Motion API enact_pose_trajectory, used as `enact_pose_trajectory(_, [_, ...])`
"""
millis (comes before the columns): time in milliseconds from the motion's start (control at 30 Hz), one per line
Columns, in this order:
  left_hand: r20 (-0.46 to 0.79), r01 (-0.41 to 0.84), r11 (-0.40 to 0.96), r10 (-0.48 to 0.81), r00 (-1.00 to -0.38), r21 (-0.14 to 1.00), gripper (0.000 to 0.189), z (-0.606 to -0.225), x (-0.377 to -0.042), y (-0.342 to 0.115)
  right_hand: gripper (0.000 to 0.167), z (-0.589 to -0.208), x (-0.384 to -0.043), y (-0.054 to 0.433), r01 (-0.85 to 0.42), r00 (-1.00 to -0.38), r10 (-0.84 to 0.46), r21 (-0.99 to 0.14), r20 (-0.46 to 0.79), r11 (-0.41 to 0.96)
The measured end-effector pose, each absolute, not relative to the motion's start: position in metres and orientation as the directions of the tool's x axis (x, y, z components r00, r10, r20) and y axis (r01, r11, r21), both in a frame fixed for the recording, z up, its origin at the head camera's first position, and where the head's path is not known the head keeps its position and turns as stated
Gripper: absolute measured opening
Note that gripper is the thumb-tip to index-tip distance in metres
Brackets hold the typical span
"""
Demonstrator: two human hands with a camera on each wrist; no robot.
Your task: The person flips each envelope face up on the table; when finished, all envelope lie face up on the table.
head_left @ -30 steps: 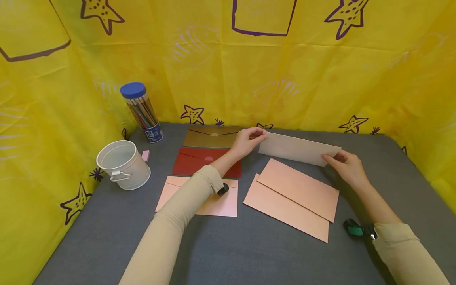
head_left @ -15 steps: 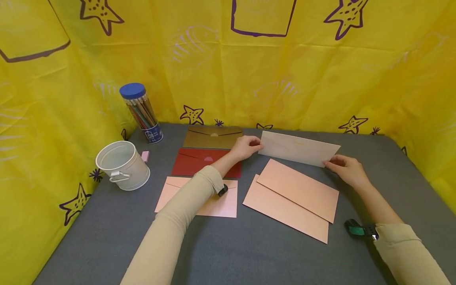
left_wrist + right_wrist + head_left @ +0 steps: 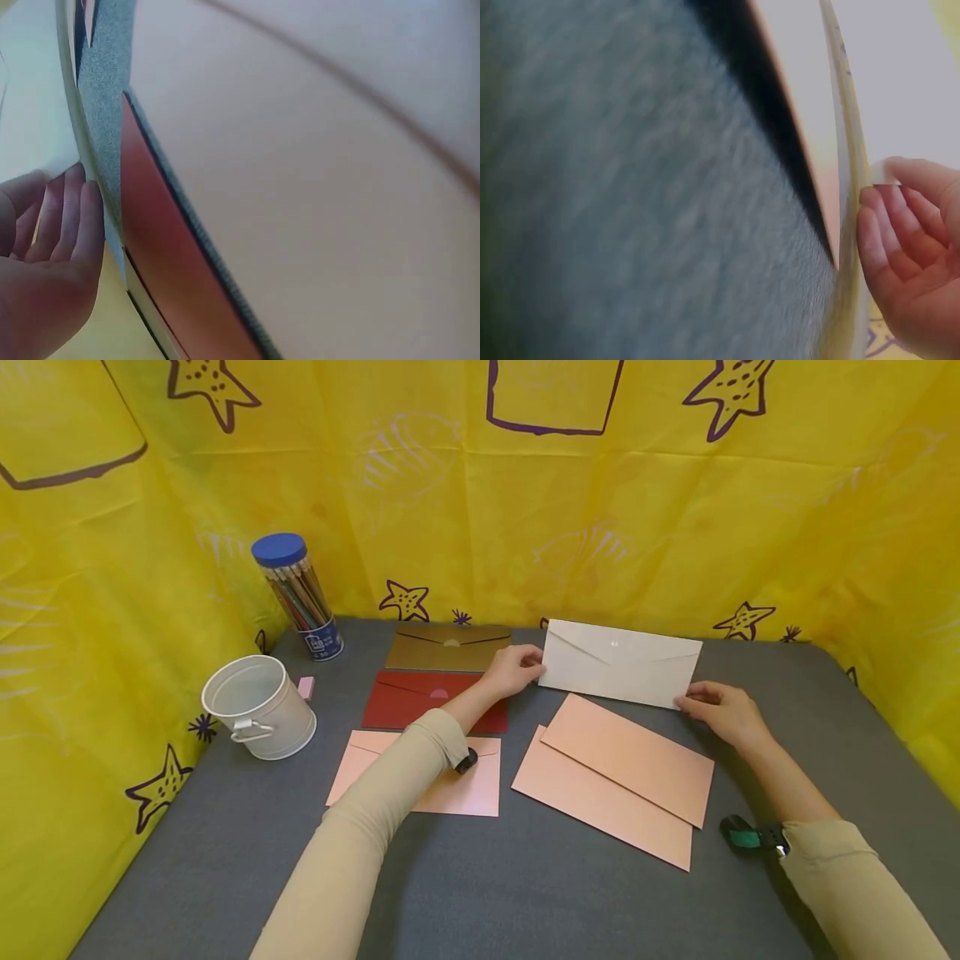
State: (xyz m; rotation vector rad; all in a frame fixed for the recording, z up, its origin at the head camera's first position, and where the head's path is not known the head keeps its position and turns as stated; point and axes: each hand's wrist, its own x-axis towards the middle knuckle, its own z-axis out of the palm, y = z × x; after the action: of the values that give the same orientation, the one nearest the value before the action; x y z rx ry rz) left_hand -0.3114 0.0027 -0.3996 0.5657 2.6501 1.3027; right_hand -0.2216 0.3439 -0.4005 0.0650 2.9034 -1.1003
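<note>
A white envelope [image 3: 618, 668], its flap side showing, is held by both hands near the back of the table. My left hand [image 3: 512, 670] pinches its left end between thumb and fingers. At the lower right corner, my right hand [image 3: 723, 714] pinches it in the same way. Both wrist views show the white paper between thumb and fingertips. Two overlapping peach envelopes [image 3: 633, 756] lie just in front of it. Under and beside my left arm, a gold envelope [image 3: 423, 652], a red envelope [image 3: 397, 697] and a pink envelope [image 3: 472, 789] lie in a column.
A white metal bucket [image 3: 292, 718] stands at the left. Behind it are a pink eraser [image 3: 306, 687] and a blue-lidded tub of pencils [image 3: 300, 597]. A yellow patterned cloth [image 3: 465, 510] rises along the back and sides of the grey table [image 3: 480, 893].
The white envelope has tilted so its flap side now faces up toward the head camera, and it has shifted slightly left. My left hand has slid down its left edge.
</note>
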Motion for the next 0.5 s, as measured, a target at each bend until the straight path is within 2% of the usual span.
enact_pose_trajectory(133, [0.01, 0.167, 0.484, 0.31, -0.951, 0.859, 0.033, -0.402, -0.311, 0.002, 0.062, -0.399, -0.229, 0.339, 0.084, -0.996, 0.035, -0.738, -0.081, 0.669])
enact_pose_trajectory(300, [-0.031, 0.055, 0.387, 0.214, -0.976, 0.921, 0.04, -0.404, -0.31, 0.001, 0.062, -0.398, -0.238, 0.333, 0.082, -0.997, 0.051, -0.807, -0.064, 0.584])
enact_pose_trajectory(500, [-0.046, 0.012, 0.37, 0.148, -0.988, 0.929, 0.041, -0.403, -0.31, -0.001, 0.06, -0.398, -0.249, 0.328, 0.077, -0.997, 0.063, -0.833, -0.051, 0.548])
